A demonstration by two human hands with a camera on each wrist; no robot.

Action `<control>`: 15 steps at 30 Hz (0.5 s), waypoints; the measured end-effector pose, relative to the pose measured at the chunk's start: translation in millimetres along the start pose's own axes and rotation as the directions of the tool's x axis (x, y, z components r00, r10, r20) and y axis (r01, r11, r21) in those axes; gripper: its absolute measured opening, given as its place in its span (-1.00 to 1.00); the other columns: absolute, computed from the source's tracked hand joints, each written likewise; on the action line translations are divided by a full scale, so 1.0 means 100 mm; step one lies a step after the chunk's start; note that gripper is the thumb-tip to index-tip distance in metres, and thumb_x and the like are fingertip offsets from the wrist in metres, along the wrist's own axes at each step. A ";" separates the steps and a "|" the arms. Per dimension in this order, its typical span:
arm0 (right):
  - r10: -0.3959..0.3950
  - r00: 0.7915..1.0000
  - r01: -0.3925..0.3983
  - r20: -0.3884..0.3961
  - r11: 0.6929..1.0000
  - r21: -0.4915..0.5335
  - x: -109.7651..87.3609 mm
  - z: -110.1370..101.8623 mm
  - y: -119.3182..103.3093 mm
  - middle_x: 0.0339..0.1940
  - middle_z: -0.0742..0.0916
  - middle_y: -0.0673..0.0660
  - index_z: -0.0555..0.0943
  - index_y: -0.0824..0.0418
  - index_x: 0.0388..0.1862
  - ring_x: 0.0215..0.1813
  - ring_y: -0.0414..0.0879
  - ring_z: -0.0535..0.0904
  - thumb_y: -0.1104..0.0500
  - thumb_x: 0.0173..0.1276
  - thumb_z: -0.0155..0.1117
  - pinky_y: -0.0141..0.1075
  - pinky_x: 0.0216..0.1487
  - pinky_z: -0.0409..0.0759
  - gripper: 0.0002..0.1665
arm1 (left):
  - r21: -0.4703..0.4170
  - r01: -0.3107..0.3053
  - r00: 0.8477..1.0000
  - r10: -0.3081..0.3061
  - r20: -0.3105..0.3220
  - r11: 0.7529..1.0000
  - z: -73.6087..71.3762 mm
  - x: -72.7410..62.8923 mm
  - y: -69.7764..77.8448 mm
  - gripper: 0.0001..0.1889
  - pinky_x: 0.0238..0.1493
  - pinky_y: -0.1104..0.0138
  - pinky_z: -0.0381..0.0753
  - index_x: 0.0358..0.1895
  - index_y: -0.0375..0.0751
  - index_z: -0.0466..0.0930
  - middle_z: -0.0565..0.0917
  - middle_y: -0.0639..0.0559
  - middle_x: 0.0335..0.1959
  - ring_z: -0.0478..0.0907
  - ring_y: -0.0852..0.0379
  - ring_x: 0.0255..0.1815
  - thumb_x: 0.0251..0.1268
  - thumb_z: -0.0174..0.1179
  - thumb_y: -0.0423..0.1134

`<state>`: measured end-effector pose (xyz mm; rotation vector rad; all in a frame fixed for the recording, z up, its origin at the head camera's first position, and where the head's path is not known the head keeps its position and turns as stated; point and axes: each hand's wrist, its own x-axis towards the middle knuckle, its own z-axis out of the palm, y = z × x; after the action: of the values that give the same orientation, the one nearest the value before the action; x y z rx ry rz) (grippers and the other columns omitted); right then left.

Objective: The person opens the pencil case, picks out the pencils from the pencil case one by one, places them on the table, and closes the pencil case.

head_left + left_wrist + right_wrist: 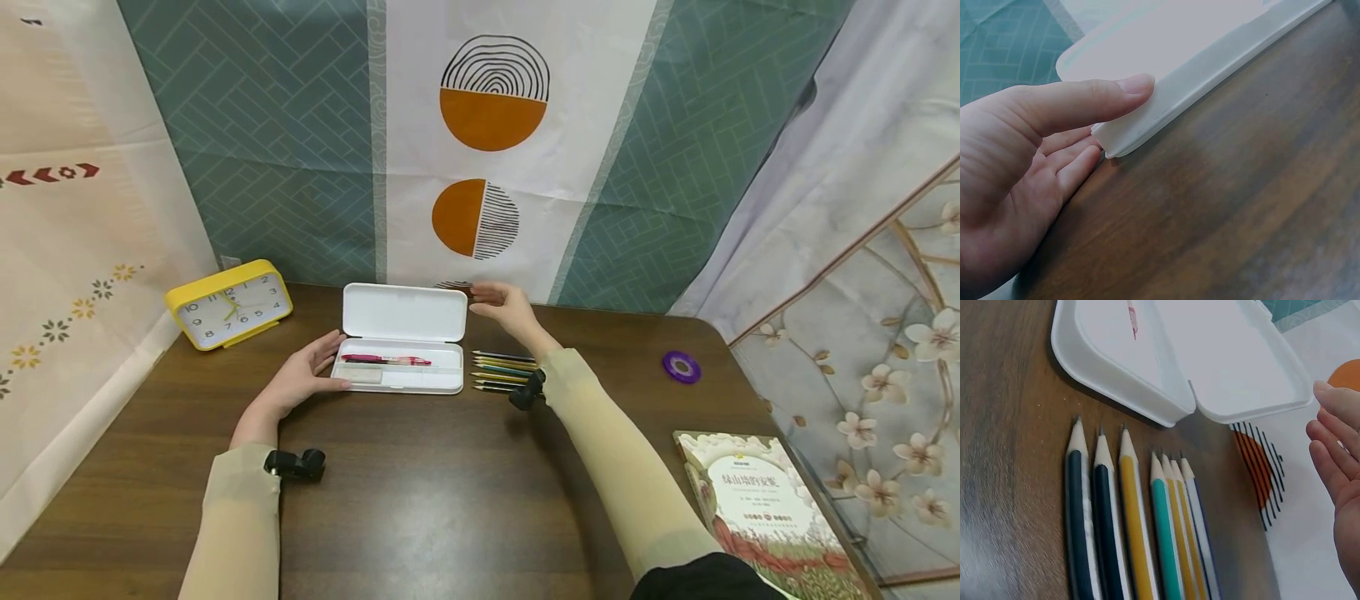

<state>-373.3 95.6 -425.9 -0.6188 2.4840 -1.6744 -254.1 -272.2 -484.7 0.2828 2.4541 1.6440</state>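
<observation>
A white pencil case (442, 381) lies on the table with its lid (405, 313) standing raised at the back. Inside are a red pen (386, 360) and a pale block (362, 375) at the front left. My left hand (302, 373) grips the case's left end; in the left wrist view its thumb (1129, 89) lies on the front wall, with the other fingers around the corner. My right hand (513, 315) is at the lid's right edge, fingers extended, fingertips right by the upper corner. Several sharpened pencils (1129, 519) lie side by side under my right wrist, tips toward the case.
A yellow alarm clock (231, 305) stands at the back left. On the right are a purple ring-shaped roll (682, 367) and, nearer, a book (772, 508) with an illustrated cover. A patterned cloth (480, 167) hangs behind the table's back edge.
</observation>
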 end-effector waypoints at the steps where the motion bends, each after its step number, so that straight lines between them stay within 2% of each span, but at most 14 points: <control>1: 0.003 1.000 -0.003 0.001 1.000 0.010 0.01 0.02 0.01 0.22 0.64 0.28 0.51 0.34 0.28 0.21 0.14 0.60 0.27 0.32 0.34 -0.16 0.21 0.65 -0.46 | -0.001 0.000 1.000 0.000 -0.002 1.000 0.00 0.00 0.00 0.12 0.53 0.01 0.09 0.57 -0.29 -0.15 0.07 -0.24 0.57 0.02 -0.18 0.57 0.06 0.48 -0.22; 15: 0.020 0.999 -0.022 0.026 0.999 0.049 0.08 0.19 0.15 0.17 0.65 0.36 0.52 0.38 0.26 0.18 0.18 0.60 0.30 0.36 0.29 -0.15 0.19 0.66 -0.51 | 0.004 0.000 1.000 0.000 -0.001 1.000 0.00 0.01 -0.01 0.13 0.52 0.05 0.10 0.57 -0.31 -0.16 0.08 -0.25 0.56 0.03 -0.18 0.57 0.05 0.48 -0.21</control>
<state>-379.3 81.3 -446.0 -0.6032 2.4152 -1.7038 -254.6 -272.3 -486.1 0.2825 2.4586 1.6405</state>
